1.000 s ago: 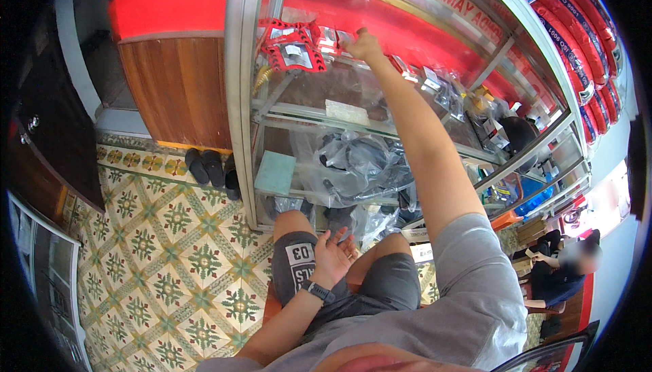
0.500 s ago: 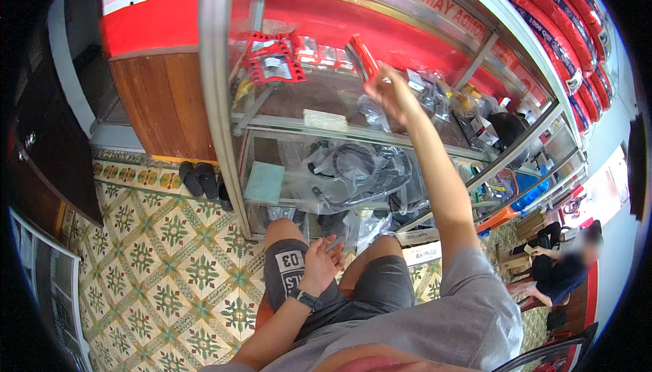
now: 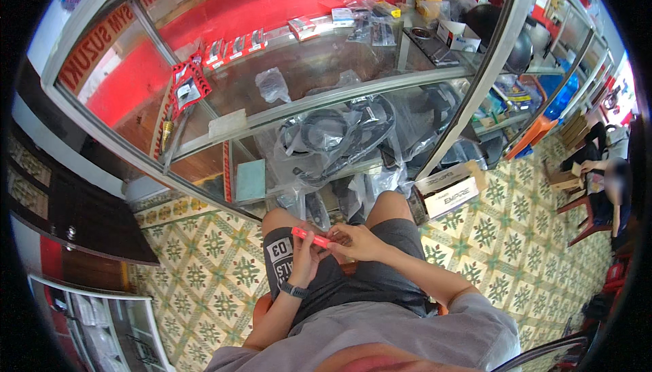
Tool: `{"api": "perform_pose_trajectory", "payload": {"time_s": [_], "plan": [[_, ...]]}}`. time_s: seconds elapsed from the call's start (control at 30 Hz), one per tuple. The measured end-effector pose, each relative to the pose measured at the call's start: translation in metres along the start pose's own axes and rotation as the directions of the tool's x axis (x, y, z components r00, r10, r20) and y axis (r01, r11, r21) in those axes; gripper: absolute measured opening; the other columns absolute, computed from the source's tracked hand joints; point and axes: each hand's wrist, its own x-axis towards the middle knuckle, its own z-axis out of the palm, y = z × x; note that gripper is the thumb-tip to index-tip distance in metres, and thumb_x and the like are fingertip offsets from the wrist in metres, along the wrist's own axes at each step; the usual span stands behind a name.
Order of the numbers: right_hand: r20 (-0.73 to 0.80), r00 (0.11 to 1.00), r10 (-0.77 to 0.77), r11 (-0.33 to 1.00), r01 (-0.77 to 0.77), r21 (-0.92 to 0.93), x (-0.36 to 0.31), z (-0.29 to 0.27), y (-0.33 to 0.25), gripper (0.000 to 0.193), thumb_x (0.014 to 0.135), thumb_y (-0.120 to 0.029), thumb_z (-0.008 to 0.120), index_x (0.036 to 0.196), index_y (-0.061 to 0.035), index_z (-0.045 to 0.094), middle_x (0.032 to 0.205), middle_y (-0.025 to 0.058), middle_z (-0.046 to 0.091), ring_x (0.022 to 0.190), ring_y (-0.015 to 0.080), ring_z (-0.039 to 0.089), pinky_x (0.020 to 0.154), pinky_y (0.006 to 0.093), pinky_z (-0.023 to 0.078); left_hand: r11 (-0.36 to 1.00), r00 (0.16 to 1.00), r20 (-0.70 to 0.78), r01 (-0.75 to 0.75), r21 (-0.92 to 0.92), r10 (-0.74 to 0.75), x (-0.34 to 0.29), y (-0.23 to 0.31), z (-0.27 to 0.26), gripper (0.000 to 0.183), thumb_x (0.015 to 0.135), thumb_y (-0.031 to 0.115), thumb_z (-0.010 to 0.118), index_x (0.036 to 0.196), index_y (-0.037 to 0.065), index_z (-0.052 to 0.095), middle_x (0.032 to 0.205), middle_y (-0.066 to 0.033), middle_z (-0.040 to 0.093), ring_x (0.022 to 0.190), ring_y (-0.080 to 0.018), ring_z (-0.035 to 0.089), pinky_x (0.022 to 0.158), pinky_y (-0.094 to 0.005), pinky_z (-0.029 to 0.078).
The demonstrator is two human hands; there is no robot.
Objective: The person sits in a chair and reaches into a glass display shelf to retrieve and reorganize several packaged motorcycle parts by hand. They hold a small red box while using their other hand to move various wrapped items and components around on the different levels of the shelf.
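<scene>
A slim red box (image 3: 312,237) is held crosswise above my lap. My left hand (image 3: 305,260) is closed round its left part, thumb against its side. At the box's right end, the fingers of my right hand (image 3: 358,243) are pinched together on it; the exact grip there is partly hidden. Past my knees stands a glass display cabinet. Its upper shelf (image 3: 231,80) carries a row of red and white boxes (image 3: 234,47), a red-and-black packet (image 3: 187,90) and a clear plastic bag (image 3: 272,85).
Black parts in plastic bags (image 3: 333,134) fill the cabinet's lower shelf, beside a pale green card (image 3: 250,180). A white carton (image 3: 448,194) sits on the tiled floor right of my knees. Farther right, another person (image 3: 614,185) sits near a red chair (image 3: 583,219).
My right hand has come back from the upper shelf with the red box, down to my lap. My left hand, open before, now holds the box too. The view has turned right.
</scene>
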Motion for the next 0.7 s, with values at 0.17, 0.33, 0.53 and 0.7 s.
{"api": "perform_pose_trajectory", "payload": {"time_s": [0.17, 0.33, 0.53, 0.7], "plan": [[-0.082, 0.974, -0.213, 0.967, 0.198, -0.16, -0.005, 0.002, 0.007, 0.035, 0.079, -0.015, 0.067, 0.11, -0.0053, 0.054, 0.09, 0.017, 0.065, 0.084, 0.0295, 0.066, 0.071, 0.0362, 0.054, 0.941, 0.95, -0.126, 0.255, -0.225, -0.287, 0.006, -0.01, -0.002, 0.025, 0.091, 0.038, 0.055, 0.107, 0.021, 0.047, 0.089, -0.0025, 0.062, 0.081, -0.0198, 0.064, 0.071, -0.0375, 0.054], [-0.142, 0.956, -0.255, 0.921, 0.196, -0.337, -0.007, 0.01, 0.005, 0.046, 0.076, -0.009, 0.064, 0.118, -0.0068, 0.048, 0.09, 0.0192, 0.063, 0.08, 0.0373, 0.064, 0.069, 0.0414, 0.053, 0.961, 0.951, -0.171, 0.236, -0.143, -0.259, 0.003, -0.002, 0.009, 0.026, 0.091, 0.039, 0.056, 0.104, 0.02, 0.045, 0.091, -0.0038, 0.061, 0.078, -0.0188, 0.063, 0.067, -0.0368, 0.053], [-0.149, 0.988, -0.036, 0.996, 0.022, -0.092, -0.007, 0.002, 0.0, 0.048, 0.081, -0.004, 0.055, 0.126, -0.0081, 0.04, 0.099, 0.0208, 0.06, 0.085, 0.0342, 0.064, 0.071, 0.0395, 0.053, 0.986, 0.974, -0.164, 0.146, -0.076, -0.157, 0.003, 0.012, 0.023, 0.031, 0.091, 0.036, 0.056, 0.11, 0.018, 0.04, 0.097, -0.005, 0.058, 0.082, -0.0202, 0.062, 0.072, -0.0358, 0.053], [0.082, 0.915, 0.395, 0.26, -0.197, 0.945, -0.001, -0.004, 0.006, 0.041, 0.089, -0.014, 0.052, 0.128, -0.0094, 0.04, 0.115, 0.0106, 0.053, 0.107, 0.0286, 0.056, 0.084, 0.0383, 0.05, 0.912, 0.931, -0.11, -0.308, 0.272, 0.348, 0.0, 0.034, 0.06, 0.057, 0.088, 0.012, 0.061, 0.133, 0.011, 0.025, 0.11, -0.0136, 0.052, 0.097, -0.0218, 0.06, 0.082, -0.0332, 0.051]]}}
